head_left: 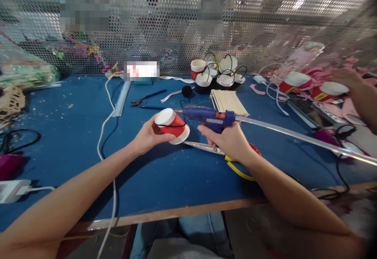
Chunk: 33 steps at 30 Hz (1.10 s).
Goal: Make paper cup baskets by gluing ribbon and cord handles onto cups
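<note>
My left hand [150, 135] grips a red paper cup [176, 130], tilted above the blue table, with a black cord across its side. A white round disc edge [183, 136] shows at the cup's lower right end. In my right hand [231, 139] is a blue glue gun [203, 116], its fingers wrapped round the handle. The gun's nozzle points left, close to the cup; whether they touch I cannot tell. A long clear glue stick [294, 133] runs out of its back to the right. Scissors [206, 147] lie under my right hand, their handles partly hidden.
Several small cups with black cord handles [225, 79] stand at the back beside wooden sticks [231, 101]. Pliers [144, 101] lie left of them. A white cable [101, 137] crosses the table. At right, another person's hand [338, 79] is near red cups [294, 81] and a phone [309, 111].
</note>
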### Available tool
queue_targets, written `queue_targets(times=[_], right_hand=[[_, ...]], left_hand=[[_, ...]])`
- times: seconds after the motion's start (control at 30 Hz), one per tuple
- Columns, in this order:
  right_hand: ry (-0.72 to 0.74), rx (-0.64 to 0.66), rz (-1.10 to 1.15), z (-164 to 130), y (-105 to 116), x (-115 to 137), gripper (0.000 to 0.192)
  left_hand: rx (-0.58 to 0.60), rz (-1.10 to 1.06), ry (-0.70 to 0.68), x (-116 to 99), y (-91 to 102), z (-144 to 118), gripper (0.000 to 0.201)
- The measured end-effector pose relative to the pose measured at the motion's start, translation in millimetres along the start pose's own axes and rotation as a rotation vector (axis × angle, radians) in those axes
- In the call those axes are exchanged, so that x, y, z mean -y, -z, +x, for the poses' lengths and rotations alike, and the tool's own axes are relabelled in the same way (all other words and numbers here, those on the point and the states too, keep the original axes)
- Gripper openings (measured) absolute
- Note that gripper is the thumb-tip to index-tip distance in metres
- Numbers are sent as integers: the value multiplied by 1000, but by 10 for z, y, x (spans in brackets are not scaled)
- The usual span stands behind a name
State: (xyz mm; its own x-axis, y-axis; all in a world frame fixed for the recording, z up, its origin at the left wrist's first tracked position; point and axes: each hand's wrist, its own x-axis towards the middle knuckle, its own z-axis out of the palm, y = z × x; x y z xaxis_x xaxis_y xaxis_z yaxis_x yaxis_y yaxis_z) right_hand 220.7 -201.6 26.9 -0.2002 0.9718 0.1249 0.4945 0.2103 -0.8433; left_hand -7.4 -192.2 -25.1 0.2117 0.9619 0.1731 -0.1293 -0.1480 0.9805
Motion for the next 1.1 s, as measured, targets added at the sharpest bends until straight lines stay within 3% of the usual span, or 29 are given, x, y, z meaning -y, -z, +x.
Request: queue_targets(times=[0.13,0.23,0.33,0.4,0.57,0.8,0.97,1.1], right_hand=[[-7,93,156,98,66,6,27],[-35,18,242,218,99,-79,25],[-133,-111,184,354,89,-205,29],[-197,-105,143,431,56,-282,31],[-229,-13,-149,537,35,-366,38],[-160,-169,-516,764,465,-362,43],[-260,-279,-767,1023,750,-560,45],[-336,-291,-856,1064,822,-673,40]], left_hand=[[-59,-6,-32,4,2,16,63],[-110,-9,-80,-13,29,39,60],[-182,17,-152,-56,86,66,57],[-211,40,-204,-80,136,84,54],[-227,84,-296,-78,249,125,49],[-209,124,-251,-80,222,113,51],[-179,136,-198,-124,144,80,52],[-144,133,-154,-124,106,57,55]])
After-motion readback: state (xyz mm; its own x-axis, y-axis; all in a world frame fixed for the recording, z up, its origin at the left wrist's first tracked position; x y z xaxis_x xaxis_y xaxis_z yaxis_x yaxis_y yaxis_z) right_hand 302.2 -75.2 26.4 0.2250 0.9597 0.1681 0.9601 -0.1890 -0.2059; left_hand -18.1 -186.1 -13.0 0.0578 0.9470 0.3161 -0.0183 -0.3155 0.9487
